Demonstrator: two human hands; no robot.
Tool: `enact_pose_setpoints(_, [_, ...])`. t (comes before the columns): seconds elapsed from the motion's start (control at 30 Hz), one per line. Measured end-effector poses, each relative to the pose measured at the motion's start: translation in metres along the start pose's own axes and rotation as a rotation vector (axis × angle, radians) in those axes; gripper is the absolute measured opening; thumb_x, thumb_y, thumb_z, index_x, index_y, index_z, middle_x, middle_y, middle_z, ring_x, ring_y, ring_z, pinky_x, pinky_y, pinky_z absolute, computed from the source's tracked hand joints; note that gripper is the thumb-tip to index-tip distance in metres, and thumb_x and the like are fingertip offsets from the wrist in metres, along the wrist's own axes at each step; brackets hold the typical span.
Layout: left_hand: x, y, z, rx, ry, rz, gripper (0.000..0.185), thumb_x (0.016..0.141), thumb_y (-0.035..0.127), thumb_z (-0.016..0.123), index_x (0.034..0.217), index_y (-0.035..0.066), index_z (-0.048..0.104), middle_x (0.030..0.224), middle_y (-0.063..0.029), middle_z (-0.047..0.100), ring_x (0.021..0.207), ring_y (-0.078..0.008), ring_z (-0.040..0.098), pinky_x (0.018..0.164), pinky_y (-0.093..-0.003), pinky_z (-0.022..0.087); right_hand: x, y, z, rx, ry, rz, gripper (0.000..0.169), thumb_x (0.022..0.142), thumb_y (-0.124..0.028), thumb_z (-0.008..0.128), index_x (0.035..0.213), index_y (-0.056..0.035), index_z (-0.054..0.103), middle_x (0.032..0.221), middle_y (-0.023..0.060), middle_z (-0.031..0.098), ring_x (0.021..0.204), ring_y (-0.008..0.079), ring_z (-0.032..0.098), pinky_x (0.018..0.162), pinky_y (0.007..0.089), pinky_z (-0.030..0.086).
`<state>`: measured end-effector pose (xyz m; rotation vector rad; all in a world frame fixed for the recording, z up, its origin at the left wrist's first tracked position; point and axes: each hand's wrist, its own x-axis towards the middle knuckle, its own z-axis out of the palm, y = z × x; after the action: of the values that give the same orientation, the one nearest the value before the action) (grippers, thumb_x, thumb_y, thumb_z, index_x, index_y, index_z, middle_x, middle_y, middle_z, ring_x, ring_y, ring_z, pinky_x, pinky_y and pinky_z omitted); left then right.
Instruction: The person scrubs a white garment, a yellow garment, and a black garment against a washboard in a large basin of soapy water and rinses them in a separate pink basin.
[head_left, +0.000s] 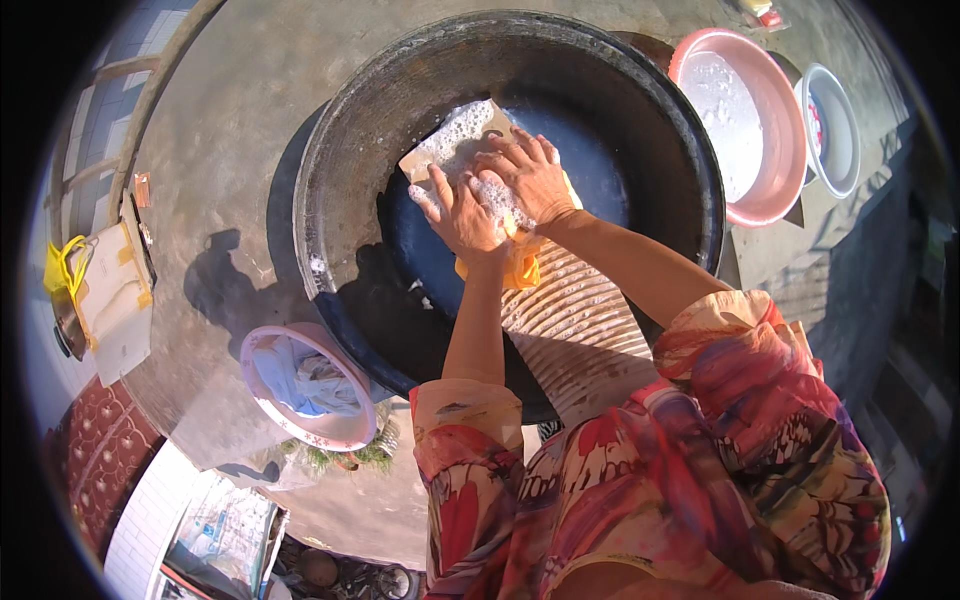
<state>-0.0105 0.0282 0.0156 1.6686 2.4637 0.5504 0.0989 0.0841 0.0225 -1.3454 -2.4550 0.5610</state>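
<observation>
A ridged washboard (574, 300) leans inside a large black tub (322, 187), its far end coated with suds. Across the board lies a wet yellow cloth (523, 262), mostly covered by my hands and foam. My left hand (466, 219) bears down on the cloth's left part with its fingers spread forward. To the right, my right hand (531, 176) is bent over the cloth, fingertips towards the board's far end. Both hands are soapy, and the cloth under the palms is hidden. Bluish water (600, 172) fills the bottom of the tub.
A pink basin (784, 150) of sudsy water and a pale blue basin (844, 135) stand right of the tub. On the left, a pink basin (360, 409) holds light blue cloth (307, 379). A cardboard box (116, 289) is farther left on the concrete floor (225, 150).
</observation>
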Motion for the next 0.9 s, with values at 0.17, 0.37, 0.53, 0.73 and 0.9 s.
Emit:
enact_pose_setpoints(0.17, [-0.121, 0.033, -0.055, -0.47, -0.14, 0.125, 0.032, 0.088, 0.023, 0.055, 0.111, 0.002, 0.052, 0.117, -0.0173, 0.05, 0.114, -0.0383, 0.045, 0.103, -0.0461, 0.033, -0.122, -0.005, -0.05, 0.339, -0.06, -0.12, 0.026, 0.082, -0.015, 0.062, 0.108, -0.0097, 0.063, 0.117, 0.0099, 0.057, 0.12, 0.036, 0.045, 0.111, 0.0511, 0.027])
enact_pose_setpoints(0.37, [-0.009, 0.025, -0.014, -0.113, -0.303, -0.028, 0.027, 0.085, 0.021, 0.058, 0.109, 0.008, 0.052, 0.114, -0.0146, 0.053, 0.11, -0.0306, 0.05, 0.093, -0.047, 0.041, -0.024, 0.006, 0.003, -0.033, 0.073, 0.111, 0.018, 0.082, -0.023, 0.058, 0.094, -0.0095, 0.059, 0.1, 0.0109, 0.054, 0.105, 0.0334, 0.049, 0.099, 0.0452, 0.035])
enact_pose_setpoints(0.53, [0.004, -0.01, 0.009, 0.159, 0.013, 0.211, 0.022, 0.088, 0.024, 0.054, 0.105, 0.01, 0.058, 0.131, -0.0145, 0.05, 0.123, -0.0317, 0.045, 0.103, -0.0433, 0.034, 0.0, -0.003, -0.002, -0.109, 0.112, -0.023, 0.034, 0.081, -0.031, 0.06, 0.112, -0.0183, 0.06, 0.122, 0.0082, 0.053, 0.124, 0.032, 0.041, 0.103, 0.0495, 0.031])
enact_pose_setpoints(0.73, [-0.129, 0.028, -0.04, -0.538, -0.129, 0.054, 0.02, 0.09, 0.019, 0.051, 0.1, 0.002, 0.054, 0.109, -0.0168, 0.054, 0.106, -0.0369, 0.048, 0.097, -0.0484, 0.034, -0.127, -0.008, -0.041, 0.292, -0.183, -0.01, 0.025, 0.077, -0.02, 0.067, 0.099, -0.0071, 0.064, 0.116, 0.0119, 0.052, 0.127, 0.0348, 0.038, 0.111, 0.0519, 0.025])
enact_pose_setpoints(0.9, [-0.017, 0.025, -0.013, -0.194, -0.238, -0.104, 0.022, 0.085, 0.018, 0.056, 0.101, 0.005, 0.054, 0.114, -0.0124, 0.055, 0.114, -0.0322, 0.049, 0.097, -0.0474, 0.039, -0.027, 0.004, -0.007, 0.013, 0.092, 0.061, 0.022, 0.083, -0.026, 0.057, 0.095, -0.0076, 0.057, 0.1, 0.0122, 0.053, 0.105, 0.0323, 0.048, 0.099, 0.0443, 0.033])
